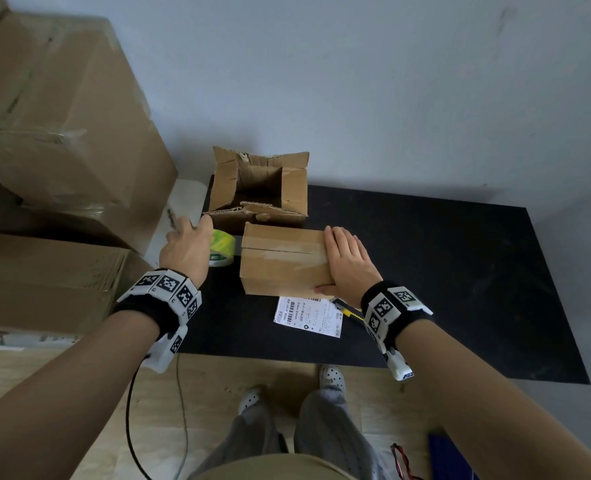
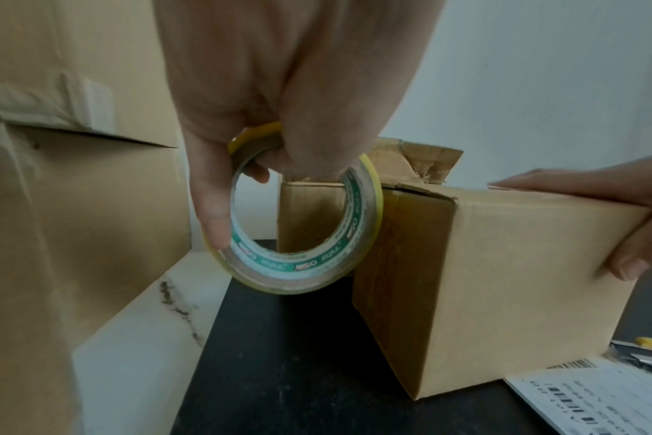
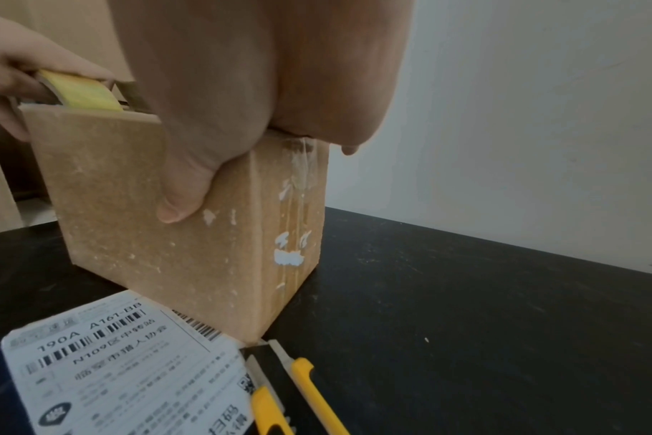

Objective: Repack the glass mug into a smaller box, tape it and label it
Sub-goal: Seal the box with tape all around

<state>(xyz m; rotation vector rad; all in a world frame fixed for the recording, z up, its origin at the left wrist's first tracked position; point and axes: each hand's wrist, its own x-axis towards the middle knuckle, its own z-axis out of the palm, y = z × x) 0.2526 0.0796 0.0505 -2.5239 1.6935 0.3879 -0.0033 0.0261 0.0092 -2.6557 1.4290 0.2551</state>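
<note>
The small brown box (image 1: pixel 283 259) lies closed on the black mat (image 1: pixel 443 271), a strip of clear tape along its top seam. My right hand (image 1: pixel 346 261) lies flat on the box's right end, fingers straight on top and thumb down the near side (image 3: pixel 179 203). Just left of the box, my left hand (image 1: pixel 186 244) grips the yellow-edged tape roll (image 2: pixel 306 223), with the thumb through its core. The roll is upright and close to the box's left end. A white shipping label (image 1: pixel 308 315) lies flat in front of the box. No glass mug is in sight.
The larger box (image 1: pixel 259 188) stands open behind the small one, flaps up. A yellow utility knife (image 1: pixel 351 311) lies beside the label, under my right wrist. Big cartons (image 1: pixel 62 133) are stacked at the left. The wall is right behind the mat.
</note>
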